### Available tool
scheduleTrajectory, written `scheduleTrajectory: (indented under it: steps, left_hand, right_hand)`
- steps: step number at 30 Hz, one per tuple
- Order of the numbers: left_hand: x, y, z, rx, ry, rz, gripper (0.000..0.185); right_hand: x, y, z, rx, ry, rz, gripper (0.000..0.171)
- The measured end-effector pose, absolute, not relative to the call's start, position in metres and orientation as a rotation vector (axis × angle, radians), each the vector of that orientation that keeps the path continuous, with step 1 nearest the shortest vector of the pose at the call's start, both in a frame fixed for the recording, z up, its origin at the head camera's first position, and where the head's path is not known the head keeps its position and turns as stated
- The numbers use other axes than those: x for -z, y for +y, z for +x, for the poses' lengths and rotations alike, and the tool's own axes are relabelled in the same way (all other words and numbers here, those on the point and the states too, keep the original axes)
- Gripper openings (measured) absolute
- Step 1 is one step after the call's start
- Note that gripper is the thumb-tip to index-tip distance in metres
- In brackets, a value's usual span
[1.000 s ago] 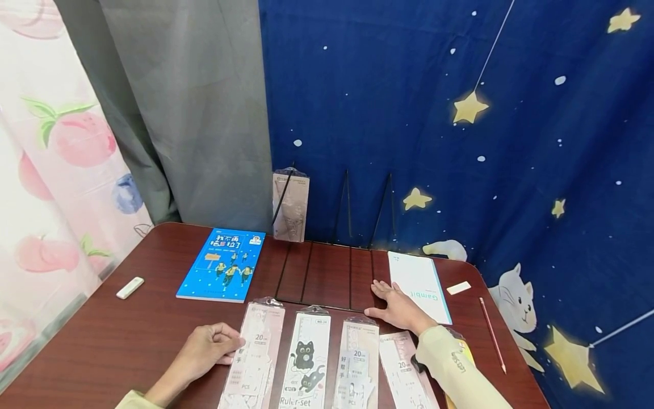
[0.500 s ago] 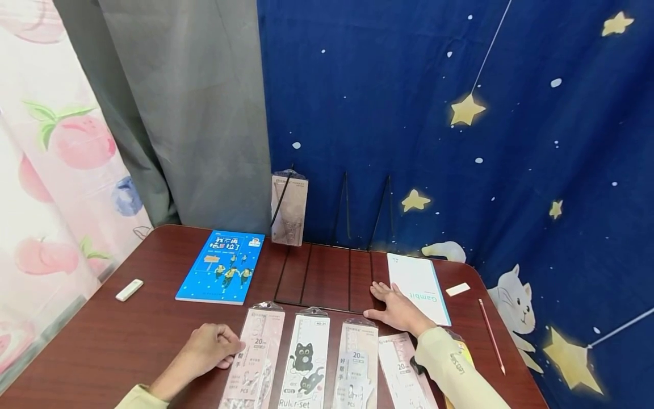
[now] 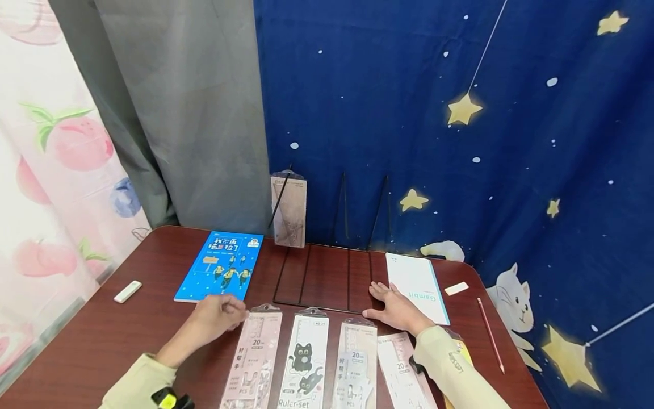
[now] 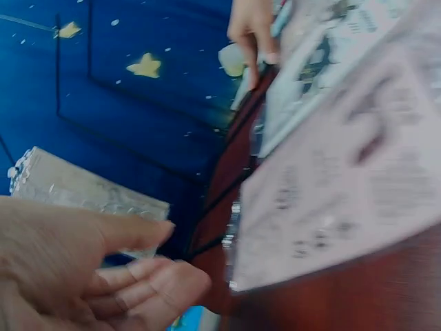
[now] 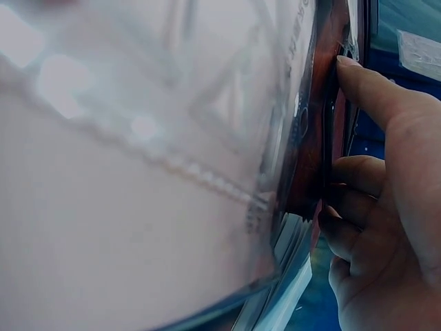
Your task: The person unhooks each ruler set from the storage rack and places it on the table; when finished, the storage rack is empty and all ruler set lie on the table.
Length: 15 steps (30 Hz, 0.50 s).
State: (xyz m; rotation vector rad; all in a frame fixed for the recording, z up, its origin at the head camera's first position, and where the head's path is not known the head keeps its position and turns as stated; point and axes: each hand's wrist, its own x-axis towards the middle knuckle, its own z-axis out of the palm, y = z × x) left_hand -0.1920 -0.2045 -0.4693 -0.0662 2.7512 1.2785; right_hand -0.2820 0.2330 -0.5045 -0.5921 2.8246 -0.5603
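Observation:
In the head view my left hand [image 3: 217, 318] hovers at the upper left edge of a pink ruler-set packet [image 3: 255, 358], holding nothing. The left wrist view shows its thumb and fingers apart, off the packet. My right hand [image 3: 395, 307] rests with spread fingers at the front right corner of a black wire rack [image 3: 349, 278]. A white cat-print ruler-set packet [image 3: 304, 363] and two further pink ruler-set packets, one straight [image 3: 356, 363] and one slanted [image 3: 406, 375], lie alongside. Another ruler-set packet [image 3: 296, 210] hangs on the rack's left hook.
A blue book [image 3: 219, 267] lies left of the rack. On the right are a white Gambit notebook [image 3: 419, 287], a white eraser [image 3: 456, 288] and a red pencil [image 3: 490, 335]. Another white eraser [image 3: 128, 291] lies far left. Curtains stand behind the table.
My left hand has lifted off the left pink packet's edge and moved forward toward the packet's top. My right hand stays where it was on the rack corner.

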Motion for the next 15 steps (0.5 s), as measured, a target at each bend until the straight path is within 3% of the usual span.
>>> scheduleTrajectory:
  steps: [7, 15]
  left_hand:
    - [0.453, -0.205, -0.246, -1.533, 2.649, 0.070, 0.056]
    - [0.439, -0.201, -0.307, -1.791, 2.800, 0.115, 0.067]
  right_hand:
    - [0.506, 0.232, -0.283, 0.543, 2.831, -0.585, 0.082]
    - [0.503, 0.229, -0.284, 0.524, 2.851, -0.575, 0.081]
